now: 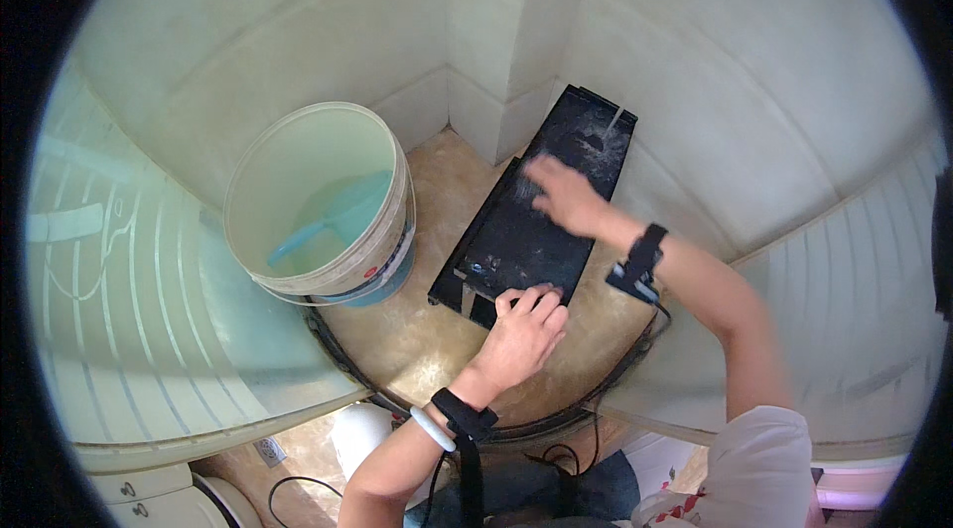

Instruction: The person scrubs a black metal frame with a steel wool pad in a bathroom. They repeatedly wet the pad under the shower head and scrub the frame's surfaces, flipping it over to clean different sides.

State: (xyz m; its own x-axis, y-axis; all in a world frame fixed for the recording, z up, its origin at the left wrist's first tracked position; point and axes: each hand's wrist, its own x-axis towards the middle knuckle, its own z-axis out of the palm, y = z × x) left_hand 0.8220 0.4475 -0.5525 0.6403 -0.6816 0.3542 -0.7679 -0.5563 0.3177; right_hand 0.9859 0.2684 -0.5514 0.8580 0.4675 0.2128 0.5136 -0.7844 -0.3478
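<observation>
A long black box-like panel (525, 230) lies slantwise on the tan shower floor, its far end towards the wall corner. Whitish powder or residue is smeared over the far part of its top. My left hand (527, 327) curls its fingers over the panel's near edge. Above the middle of the top is my right hand (569, 197), blurred, with fingers apart and nothing visible in it. Whether it touches the surface is hard to tell. To the left stands a white plastic bucket (257, 156) with water inside. A light-blue plastic dipper (316, 226) rests in it.
Pale tiled walls (476, 104) meet in a corner behind the panel. Curved glass shower doors (164, 305) flank both sides, and a dark curved threshold (536, 431) runs along the front. A black cable (595, 446) hangs near it. Outside is a floor drain (269, 451).
</observation>
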